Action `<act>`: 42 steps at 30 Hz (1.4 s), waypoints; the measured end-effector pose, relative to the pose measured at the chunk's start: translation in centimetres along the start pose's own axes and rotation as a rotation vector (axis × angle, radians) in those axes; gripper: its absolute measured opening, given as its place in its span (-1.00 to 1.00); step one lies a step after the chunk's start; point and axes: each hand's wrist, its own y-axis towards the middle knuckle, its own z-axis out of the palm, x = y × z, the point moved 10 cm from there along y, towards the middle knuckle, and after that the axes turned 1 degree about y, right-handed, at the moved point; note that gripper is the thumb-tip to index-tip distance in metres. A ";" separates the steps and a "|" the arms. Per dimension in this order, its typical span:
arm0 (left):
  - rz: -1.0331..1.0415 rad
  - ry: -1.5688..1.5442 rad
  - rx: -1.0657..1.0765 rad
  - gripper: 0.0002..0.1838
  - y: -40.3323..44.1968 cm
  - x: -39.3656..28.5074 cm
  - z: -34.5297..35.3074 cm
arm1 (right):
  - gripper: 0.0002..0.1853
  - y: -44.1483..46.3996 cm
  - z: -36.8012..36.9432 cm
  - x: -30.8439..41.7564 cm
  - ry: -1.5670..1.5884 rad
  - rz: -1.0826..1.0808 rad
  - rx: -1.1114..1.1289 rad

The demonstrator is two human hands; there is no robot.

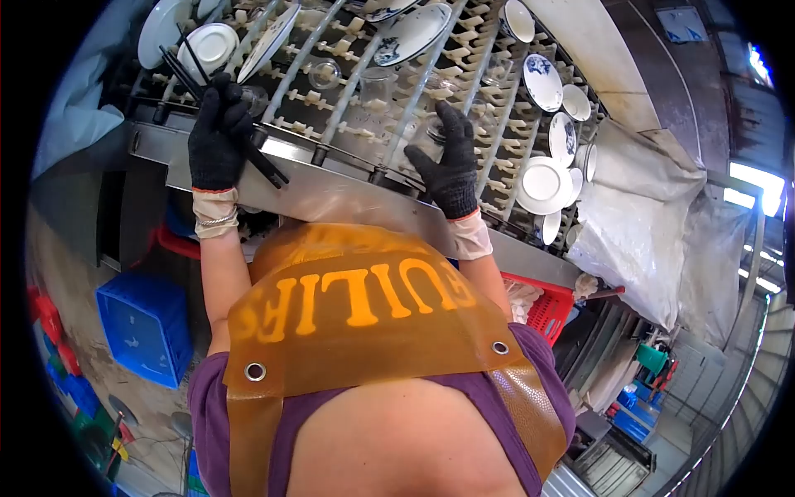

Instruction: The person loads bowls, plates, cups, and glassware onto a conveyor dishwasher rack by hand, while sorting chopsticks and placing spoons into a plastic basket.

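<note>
My left hand (219, 137), in a black glove, is closed around a bundle of black chopsticks (269, 170) at the near edge of a rack-like conveyor (327, 132). The sticks jut out past both sides of the fist. A small white dish (211, 47) lies just beyond it. My right hand (451, 166), also gloved in black, is over the conveyor with thumb and fingers apart. A clear glass (435, 128) is close to its fingers; whether they touch is hard to tell. Another clear glass (378, 84) stands between the hands.
On the conveyor's right side are several white plates (542, 184) and blue-patterned bowls (543, 83). A large oval plate (412, 35) rests farther back. A metal ledge (331, 195) runs along the front. Below are a blue bin (145, 323) at left and a red basket (551, 313) at right.
</note>
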 end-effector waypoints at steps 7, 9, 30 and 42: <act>-0.051 -0.045 0.081 -0.68 0.3 1.4 1.5 | -0.50 1.6 -4.0 -8.2 -0.245 -0.112 -0.189; -0.032 -0.081 0.045 -0.68 0.3 1.5 1.0 | -0.42 4.1 -5.4 -10.7 -0.707 0.048 -0.015; 0.075 0.089 -0.137 -0.71 -0.7 4.0 1.7 | -0.16 13.9 -6.1 -17.7 -0.484 0.288 0.056; 0.073 0.097 -0.317 -0.67 -1.5 6.5 1.3 | -0.67 25.4 -5.9 -23.1 -0.791 0.070 -0.089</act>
